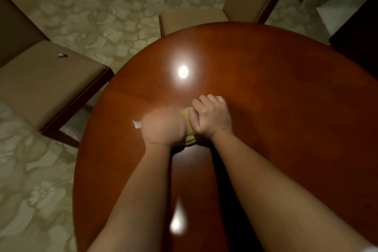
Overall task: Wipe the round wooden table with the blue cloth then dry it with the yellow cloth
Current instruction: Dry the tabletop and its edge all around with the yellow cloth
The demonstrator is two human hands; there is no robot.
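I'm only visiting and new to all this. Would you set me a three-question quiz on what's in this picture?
1. True or false: both hands are on the yellow cloth.
2. Which cloth is out of view? A) yellow B) blue
3. Fill in: a small object lies on the seat of the ____ chair.

Key:
1. True: the left hand and right hand press it on the table.
2. B: no blue cloth shows.
3. Left: the small object sits there; what it is cannot be told.

Yellow cloth (189, 127) mostly hidden beneath both hands
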